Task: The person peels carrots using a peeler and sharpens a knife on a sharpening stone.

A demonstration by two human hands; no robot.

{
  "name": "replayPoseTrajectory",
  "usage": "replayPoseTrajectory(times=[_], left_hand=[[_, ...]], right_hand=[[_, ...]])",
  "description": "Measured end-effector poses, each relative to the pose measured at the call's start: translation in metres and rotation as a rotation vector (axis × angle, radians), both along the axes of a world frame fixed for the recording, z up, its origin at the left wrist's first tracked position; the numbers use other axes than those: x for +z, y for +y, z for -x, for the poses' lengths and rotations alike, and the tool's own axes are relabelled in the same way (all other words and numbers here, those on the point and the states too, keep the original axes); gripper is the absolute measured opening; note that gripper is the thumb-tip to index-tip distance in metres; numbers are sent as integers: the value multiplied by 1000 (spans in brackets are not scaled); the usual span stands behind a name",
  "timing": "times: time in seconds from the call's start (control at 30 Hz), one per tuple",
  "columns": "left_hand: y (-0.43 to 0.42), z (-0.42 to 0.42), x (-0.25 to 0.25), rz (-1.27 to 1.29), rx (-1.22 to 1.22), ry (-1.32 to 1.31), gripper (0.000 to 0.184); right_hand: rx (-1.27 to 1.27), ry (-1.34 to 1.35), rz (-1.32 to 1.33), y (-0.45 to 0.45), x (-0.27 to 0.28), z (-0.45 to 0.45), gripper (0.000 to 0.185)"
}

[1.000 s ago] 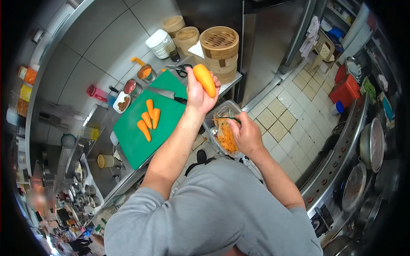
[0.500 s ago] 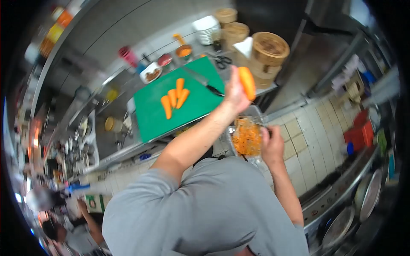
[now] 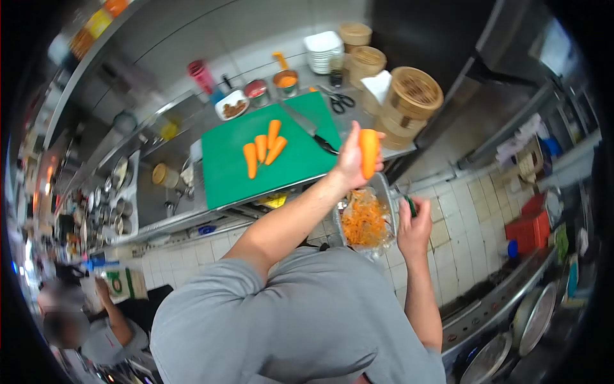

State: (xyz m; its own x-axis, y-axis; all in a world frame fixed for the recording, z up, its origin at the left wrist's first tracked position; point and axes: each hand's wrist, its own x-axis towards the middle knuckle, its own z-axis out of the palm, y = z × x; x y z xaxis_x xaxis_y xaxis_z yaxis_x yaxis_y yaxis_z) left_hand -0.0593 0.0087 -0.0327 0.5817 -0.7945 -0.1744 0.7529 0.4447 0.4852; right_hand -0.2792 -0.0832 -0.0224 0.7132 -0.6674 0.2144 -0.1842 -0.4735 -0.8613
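Currently, your left hand [image 3: 352, 163] is curling part-closed, gripping a thick carrot [image 3: 369, 153] near the far end of a clear tub [image 3: 387, 192]. Right hand [image 3: 416, 225] is closing on a small green tool [image 3: 411, 205], hovering beside the tub; it is no longer reaching over the orange shreds [image 3: 364, 224], as it was a second ago. Four smaller carrots [image 3: 276, 151] are lying on the green board [image 3: 224, 166]. Your fingers are hiding most of the tool; your shirt [image 3: 307, 313] is crowding the tub's near end. Lower left, another person [image 3: 105, 342] is showing, face blurred.
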Motion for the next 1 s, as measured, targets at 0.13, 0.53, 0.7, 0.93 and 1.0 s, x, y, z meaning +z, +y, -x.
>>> replayPoseTrajectory(times=[0.13, 0.53, 0.7, 0.93, 1.0], left_hand=[[2, 11, 14, 58, -43, -86, 67], [4, 3, 13, -9, 50, -180, 62], [12, -12, 11, 125, 71, -111, 64], [6, 9, 6, 44, -28, -88, 65], [-1, 19, 2, 45, 24, -74, 60]], right_hand=[[41, -151, 1, -1, 40, -33, 24], [190, 4, 110, 26, 42, -45, 24], [262, 255, 116, 33, 6, -7, 24], [142, -216, 54, 13, 46, -55, 19], [202, -177, 1, 13, 53, -73, 19]])
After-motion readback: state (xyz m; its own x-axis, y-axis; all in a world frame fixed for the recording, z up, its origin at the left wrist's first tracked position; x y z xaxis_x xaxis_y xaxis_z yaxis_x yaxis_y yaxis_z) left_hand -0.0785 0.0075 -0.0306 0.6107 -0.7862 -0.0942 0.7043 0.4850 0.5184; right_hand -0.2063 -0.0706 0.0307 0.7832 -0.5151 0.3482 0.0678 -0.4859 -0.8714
